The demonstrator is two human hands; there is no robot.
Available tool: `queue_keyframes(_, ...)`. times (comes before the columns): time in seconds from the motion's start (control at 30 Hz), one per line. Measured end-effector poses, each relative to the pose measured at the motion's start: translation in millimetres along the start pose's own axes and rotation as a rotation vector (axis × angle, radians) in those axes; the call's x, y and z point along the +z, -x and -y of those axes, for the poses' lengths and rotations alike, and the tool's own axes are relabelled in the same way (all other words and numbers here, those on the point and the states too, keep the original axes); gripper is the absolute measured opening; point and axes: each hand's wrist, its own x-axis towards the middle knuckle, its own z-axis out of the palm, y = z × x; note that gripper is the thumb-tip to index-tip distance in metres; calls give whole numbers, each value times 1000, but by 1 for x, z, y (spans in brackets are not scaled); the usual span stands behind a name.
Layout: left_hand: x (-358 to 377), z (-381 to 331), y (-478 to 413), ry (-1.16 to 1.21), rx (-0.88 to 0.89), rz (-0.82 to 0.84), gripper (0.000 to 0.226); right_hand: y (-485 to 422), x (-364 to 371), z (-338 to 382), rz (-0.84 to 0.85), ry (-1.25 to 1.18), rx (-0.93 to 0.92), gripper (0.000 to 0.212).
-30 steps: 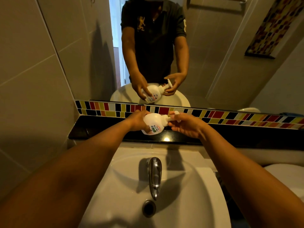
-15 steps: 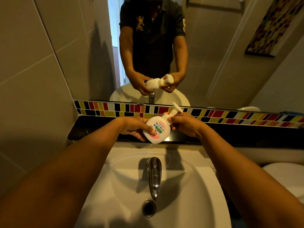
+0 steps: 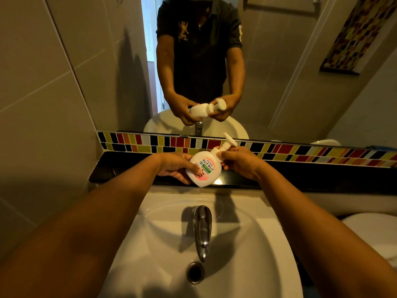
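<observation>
A white pump soap bottle (image 3: 209,168) with a green and pink label is held tilted over the black ledge (image 3: 120,168), its label facing me and its pump head (image 3: 229,141) pointing up and right. My left hand (image 3: 176,165) grips the bottle's body from the left, thumb across the label. My right hand (image 3: 238,161) pinches the neck just below the pump. The mirror shows the same grip from the far side.
Below the hands is a white basin (image 3: 268,244) with a chrome tap (image 3: 202,229) and a drain (image 3: 195,272). A band of coloured mosaic tiles (image 3: 300,152) runs under the mirror (image 3: 279,72). Grey wall tiles close the left side. A white toilet lid (image 3: 378,233) sits at right.
The bottle has turned so its label faces me and has come lower and nearer. My left hand has shifted under its body; my right hand stays at the neck.
</observation>
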Motion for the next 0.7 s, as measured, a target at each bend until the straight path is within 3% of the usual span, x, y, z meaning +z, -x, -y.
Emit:
queue_keyframes(0.27, -1, -3, 3, 21, -10, -4, 39, 1, -1, 5, 25, -8, 2, 28)
queue_keyframes(0.5, 3, -2, -2, 4, 8, -47, 39, -7, 10, 1, -198, 254, -64, 50)
queue_keyframes(0.7, 1, 2, 2, 65, -14, -18, 35, -3, 5, 6, -46, 162, -40, 29)
